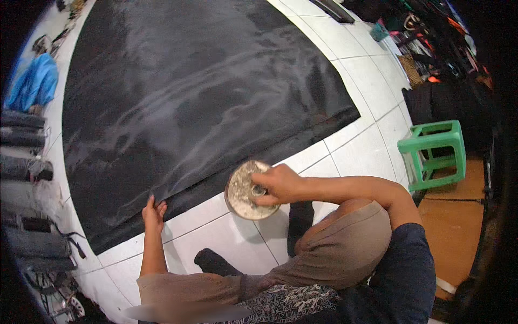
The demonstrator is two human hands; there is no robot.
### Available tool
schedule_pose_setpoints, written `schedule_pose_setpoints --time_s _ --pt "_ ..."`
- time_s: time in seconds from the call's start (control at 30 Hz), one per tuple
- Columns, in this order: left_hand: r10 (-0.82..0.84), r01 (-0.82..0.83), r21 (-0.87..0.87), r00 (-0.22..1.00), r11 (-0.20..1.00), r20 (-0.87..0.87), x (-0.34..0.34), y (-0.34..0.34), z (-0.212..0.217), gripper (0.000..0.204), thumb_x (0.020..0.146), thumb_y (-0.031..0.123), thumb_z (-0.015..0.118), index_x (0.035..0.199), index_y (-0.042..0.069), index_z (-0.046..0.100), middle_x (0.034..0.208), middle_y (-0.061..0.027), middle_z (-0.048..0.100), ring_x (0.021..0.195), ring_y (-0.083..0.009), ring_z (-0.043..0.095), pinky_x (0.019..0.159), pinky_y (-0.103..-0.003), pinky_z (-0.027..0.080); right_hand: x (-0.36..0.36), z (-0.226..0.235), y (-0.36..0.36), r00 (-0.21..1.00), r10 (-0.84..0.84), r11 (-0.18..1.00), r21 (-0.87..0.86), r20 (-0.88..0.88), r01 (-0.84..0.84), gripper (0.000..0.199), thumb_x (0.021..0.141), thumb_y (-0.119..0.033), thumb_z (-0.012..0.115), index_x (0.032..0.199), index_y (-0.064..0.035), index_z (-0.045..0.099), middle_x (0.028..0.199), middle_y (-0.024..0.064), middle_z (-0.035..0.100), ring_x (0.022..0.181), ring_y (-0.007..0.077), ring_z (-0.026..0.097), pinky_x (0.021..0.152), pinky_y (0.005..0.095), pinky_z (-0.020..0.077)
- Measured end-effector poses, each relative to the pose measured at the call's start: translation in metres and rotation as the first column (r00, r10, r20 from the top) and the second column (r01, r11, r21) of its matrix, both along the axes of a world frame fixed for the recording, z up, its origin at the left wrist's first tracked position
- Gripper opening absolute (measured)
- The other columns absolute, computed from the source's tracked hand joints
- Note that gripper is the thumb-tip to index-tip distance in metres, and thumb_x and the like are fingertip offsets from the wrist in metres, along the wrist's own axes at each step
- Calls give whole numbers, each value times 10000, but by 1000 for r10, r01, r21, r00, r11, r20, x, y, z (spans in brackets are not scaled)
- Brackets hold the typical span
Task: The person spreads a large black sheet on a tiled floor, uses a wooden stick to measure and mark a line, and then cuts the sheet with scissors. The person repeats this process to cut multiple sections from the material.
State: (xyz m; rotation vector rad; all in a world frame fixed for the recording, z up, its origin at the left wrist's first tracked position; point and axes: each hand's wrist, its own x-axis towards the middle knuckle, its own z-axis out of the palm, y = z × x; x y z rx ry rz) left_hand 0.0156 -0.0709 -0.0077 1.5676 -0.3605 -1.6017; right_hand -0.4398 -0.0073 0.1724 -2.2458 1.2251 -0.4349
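A large black sheet (199,92) lies spread over a white tiled floor (367,81). My left hand (154,211) presses flat on the sheet's near edge, fingers apart. My right hand (278,184) grips a round shallow tin (244,191) crusted with a pale, gritty substance, holding it tilted just off the sheet's near edge, above the tiles. The fingers close on the tin's right side and on a small piece at its middle. My bent knee in tan cloth (345,245) rises below the right arm.
A green plastic stool (431,154) stands at the right beside a brown floor patch. Rolls of dark material (24,167) and a blue cloth (35,81) lie along the left. Clutter fills the top right corner. My feet in black socks (216,263) rest on the tiles.
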Motion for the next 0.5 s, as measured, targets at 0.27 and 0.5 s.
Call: schedule_pose_setpoints --time_s 0.27,0.5 --pt "9 -10 11 995 1000 95 7 -4 -17 500 915 360 682 1190 -27 524 1068 -164 614 937 -280 661 807 -358 557 -3 -2 49 956 295 907 318 -11 -276 465 842 -452 695 1015 -44 555 738 184 652 682 385 665 622 476 522" --pt "126 -136 97 987 986 102 9 0 12 718 896 469 690 1349 -34 453 1125 -158 590 1042 -263 610 918 -330 517 -40 -12 -3 934 126 750 584 334 -310 474 791 -459 780 912 -22 642 813 129 680 753 281 662 658 381 509"
